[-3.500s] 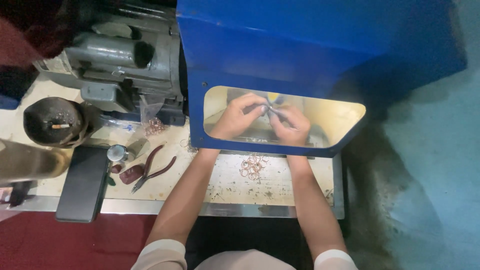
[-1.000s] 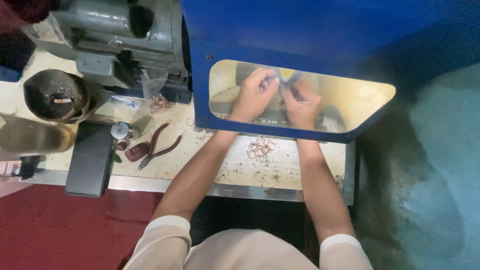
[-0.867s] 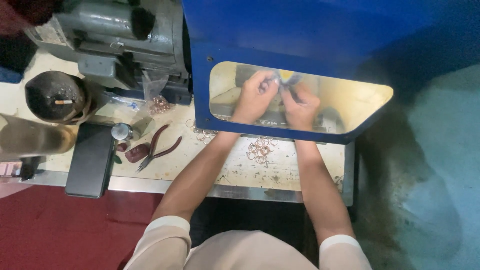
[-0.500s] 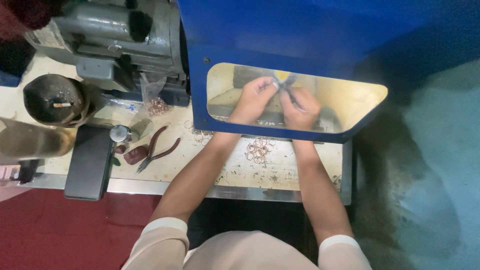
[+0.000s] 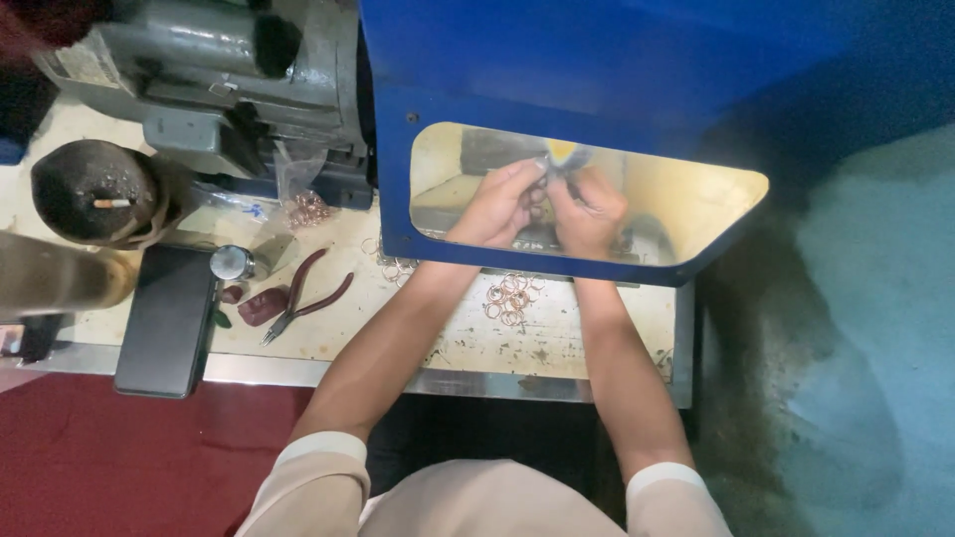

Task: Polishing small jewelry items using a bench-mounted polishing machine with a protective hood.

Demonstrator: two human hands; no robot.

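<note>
nearest the camera are the person's pale short sleeves and two bare forearms, which reach away over the front edge of the worn workbench point(image 5: 557, 348). between the forearms, on the bench top, lies a loose heap of small copper-coloured rings point(image 5: 510, 296), apart from both hands. to the left of the arms sit red-handled pliers point(image 5: 303, 298), a dark flat block point(image 5: 167, 320) at the bench edge and a small round metal cap point(image 5: 231, 263) – none of them touched. a few more rings point(image 5: 396, 267) lie by the foot of the blue hood point(image 5: 597, 70), and a clear bag of rings point(image 5: 306, 204) rests near the grey motor point(image 5: 229, 70) further back on the left, beside a dark round pot point(image 5: 95, 192) with a cigarette lying on top

further in, both hands are inside the lit window of the blue hood. the left hand point(image 5: 494, 204) and the right hand point(image 5: 587, 209) are close together, fingers curled in and fingertips meeting over a small piece point(image 5: 538, 194) pinched between them – it is too small and blurred to tell what it is or which hand grips it more. just above the fingertips, a yellowish wheel point(image 5: 563, 151) shows at the top edge of the window; i cannot tell whether the piece touches it
</note>
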